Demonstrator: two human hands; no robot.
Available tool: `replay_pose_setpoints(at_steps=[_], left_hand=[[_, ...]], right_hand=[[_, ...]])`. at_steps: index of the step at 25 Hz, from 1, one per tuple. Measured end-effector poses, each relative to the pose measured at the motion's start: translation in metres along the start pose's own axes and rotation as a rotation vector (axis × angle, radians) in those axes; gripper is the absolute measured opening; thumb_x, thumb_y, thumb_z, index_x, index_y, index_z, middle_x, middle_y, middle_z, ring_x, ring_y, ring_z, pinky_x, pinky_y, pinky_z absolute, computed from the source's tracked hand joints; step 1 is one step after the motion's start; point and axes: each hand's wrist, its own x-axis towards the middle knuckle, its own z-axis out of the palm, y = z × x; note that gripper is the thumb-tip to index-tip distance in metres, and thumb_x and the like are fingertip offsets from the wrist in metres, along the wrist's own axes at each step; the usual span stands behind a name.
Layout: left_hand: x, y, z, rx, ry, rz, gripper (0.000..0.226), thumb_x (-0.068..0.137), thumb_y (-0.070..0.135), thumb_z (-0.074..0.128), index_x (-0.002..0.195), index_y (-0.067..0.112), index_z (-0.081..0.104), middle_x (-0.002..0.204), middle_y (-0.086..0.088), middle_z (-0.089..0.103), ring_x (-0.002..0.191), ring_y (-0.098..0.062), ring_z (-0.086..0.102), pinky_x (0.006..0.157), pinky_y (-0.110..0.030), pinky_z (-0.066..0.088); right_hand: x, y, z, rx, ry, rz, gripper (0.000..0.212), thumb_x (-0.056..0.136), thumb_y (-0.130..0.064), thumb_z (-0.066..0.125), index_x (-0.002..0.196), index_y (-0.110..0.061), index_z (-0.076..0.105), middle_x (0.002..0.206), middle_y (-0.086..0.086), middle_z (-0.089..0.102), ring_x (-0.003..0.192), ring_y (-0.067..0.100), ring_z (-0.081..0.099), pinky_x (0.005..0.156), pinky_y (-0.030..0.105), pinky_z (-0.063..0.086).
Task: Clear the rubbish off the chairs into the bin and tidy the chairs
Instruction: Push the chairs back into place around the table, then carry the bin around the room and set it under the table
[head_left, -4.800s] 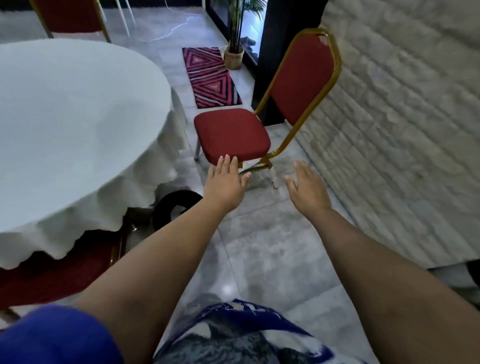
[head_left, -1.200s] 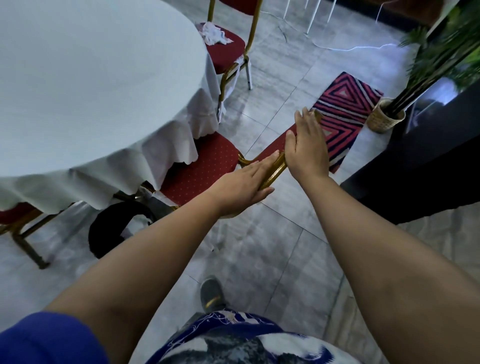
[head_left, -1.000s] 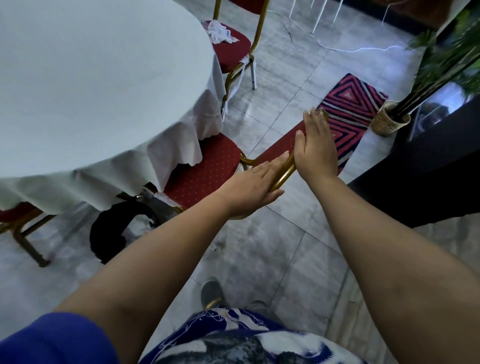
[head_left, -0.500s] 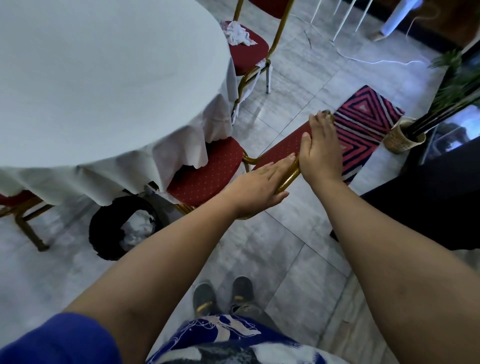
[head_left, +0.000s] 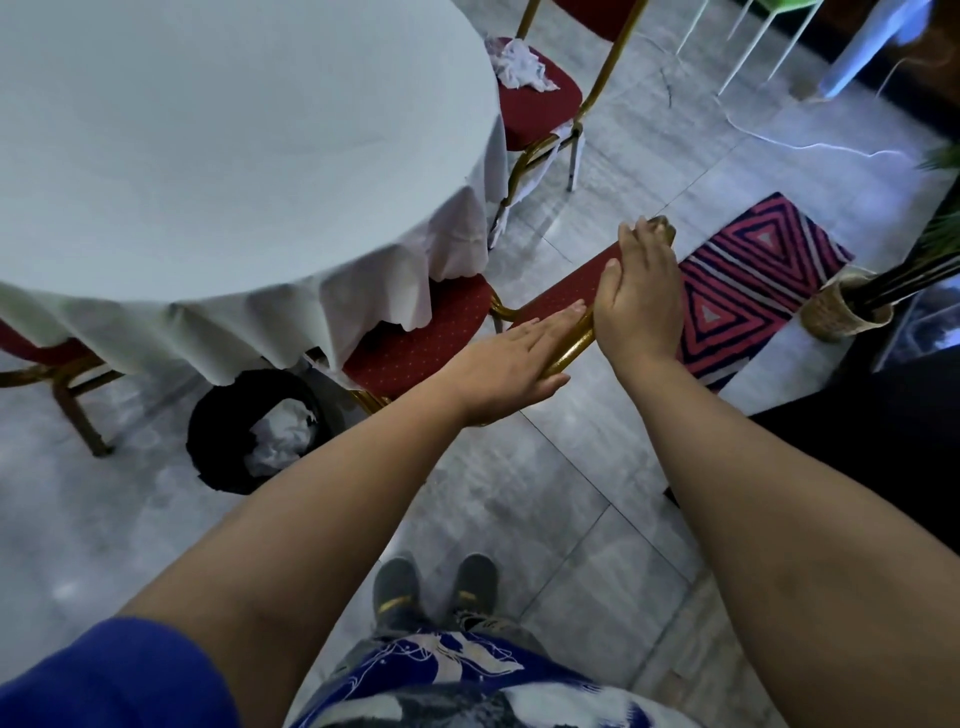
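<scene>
1. The step in hand looks like tidying, not clearing. The chair (head_left: 421, 343) at centre frame is being set in at the bench (head_left: 208, 130), with its seat partly under the hanging cloth.
2. Both hands are spread flat and grip nothing. The left hand (head_left: 511, 358) lies palm down with straight fingers on the gold top rail of the backrest (head_left: 558, 291).
3. The right hand (head_left: 641, 299) stands on edge just right of it. Its palm is against the rear of the backrest and its fingers run along the rail toward the far corner. The left fingertips come almost to the heel of the right hand.
4. The part of this seat that shows carries no rubbish.
5. The rubbish (head_left: 519, 65) is a crumpled white wad on the seat of the far chair (head_left: 540, 111) at upper centre, well apart from both hands.
6. The bin (head_left: 208, 441) stands on the floor at left of centre, by the bench's edge and just left of the near chair, with white paper in it.
7. The next move, as I judge it, calls for a short straight push to square this chair in. Then the hands let go and reach up-frame for the wad — pinch it whole, as it looks loose, and carry it back to the bin.
</scene>
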Motion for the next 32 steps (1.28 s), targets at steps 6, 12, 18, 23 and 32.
replay_pose_setpoints(at_steps=[6, 12, 18, 23, 32], left_hand=[[-0.008, 0.008, 0.005, 0.018, 0.047, -0.076, 0.067, 0.104, 0.039, 0.038, 0.156, 0.015, 0.003, 0.163, 0.004, 0.009, 0.145, -0.009, 0.015, 0.106, -0.009, 0.001], [-0.044, -0.011, 0.018, 0.015, 0.043, -0.218, 0.066, 0.103, 0.048, 0.03, 0.157, 0.018, 0.004, 0.163, 0.003, 0.005, 0.148, -0.009, 0.009, 0.112, -0.015, -0.001], [-0.132, -0.058, 0.027, 0.042, 0.037, -0.537, 0.069, 0.101, 0.051, 0.025, 0.156, 0.014, 0.008, 0.163, -0.003, 0.004, 0.15, -0.012, 0.002, 0.121, -0.028, 0.001], [-0.218, -0.107, 0.02, 0.023, 0.019, -0.804, 0.068, 0.101, 0.052, 0.022, 0.156, 0.014, 0.007, 0.163, -0.004, 0.003, 0.15, -0.016, 0.0, 0.122, -0.036, 0.005], [-0.375, -0.245, 0.037, -0.097, -0.026, -1.06, 0.067, 0.102, 0.051, 0.025, 0.154, 0.01, 0.017, 0.161, -0.012, 0.017, 0.148, -0.027, 0.014, 0.119, -0.042, 0.017]], right_hand=[[-0.005, -0.002, -0.004, -0.084, -0.024, -0.069, 0.052, 0.103, -0.027, 0.026, 0.15, -0.008, 0.038, 0.161, 0.009, 0.03, 0.153, 0.024, 0.017, 0.126, 0.039, 0.007], [-0.008, -0.014, -0.007, -0.306, -0.168, -0.191, 0.059, 0.101, -0.037, 0.024, 0.149, -0.005, 0.038, 0.159, 0.014, 0.034, 0.152, 0.03, 0.015, 0.125, 0.044, 0.004], [-0.037, -0.065, 0.012, -0.495, -0.347, -0.26, 0.066, 0.102, -0.048, 0.019, 0.154, -0.007, 0.028, 0.16, 0.017, 0.029, 0.149, 0.035, 0.022, 0.124, 0.05, 0.004], [-0.094, -0.135, 0.068, -0.454, -0.549, -0.308, 0.062, 0.103, -0.045, 0.023, 0.156, -0.013, 0.023, 0.163, 0.014, 0.024, 0.148, 0.035, 0.025, 0.123, 0.05, 0.011], [-0.222, -0.259, 0.209, -0.225, -0.779, -0.145, 0.046, 0.102, -0.037, 0.036, 0.134, -0.006, 0.047, 0.137, 0.017, 0.054, 0.124, 0.037, 0.051, 0.101, 0.048, 0.041]])
